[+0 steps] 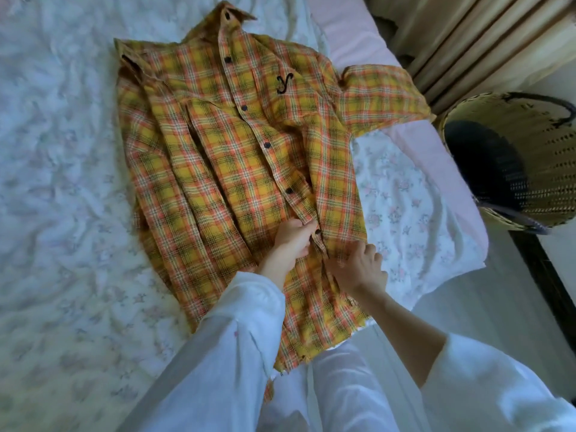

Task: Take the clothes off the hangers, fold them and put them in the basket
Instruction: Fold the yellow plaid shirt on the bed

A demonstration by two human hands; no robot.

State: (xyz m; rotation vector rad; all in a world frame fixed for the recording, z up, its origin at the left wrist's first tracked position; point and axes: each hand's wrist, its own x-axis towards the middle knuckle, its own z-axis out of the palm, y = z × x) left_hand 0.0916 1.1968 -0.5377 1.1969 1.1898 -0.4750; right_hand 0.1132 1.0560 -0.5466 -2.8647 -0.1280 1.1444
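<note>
A yellow, orange and black plaid shirt (224, 145) lies face up on the bed, collar at the far end, hem hanging over the near edge. Its left sleeve is folded over the body; the other sleeve (383, 95) stretches right toward the basket. My left hand (291, 241) pinches the button placket near the lowest black button. My right hand (358, 266) grips the opposite front edge just beside it. A woven straw basket (536, 157) stands on the floor to the right, with dark clothing (486, 163) inside.
The bed has a crumpled white floral sheet (62, 182) over a pink mattress cover (417, 145). Beige curtains (473, 35) hang at the top right. A dark strip of floor (539, 275) runs beside the bed below the basket.
</note>
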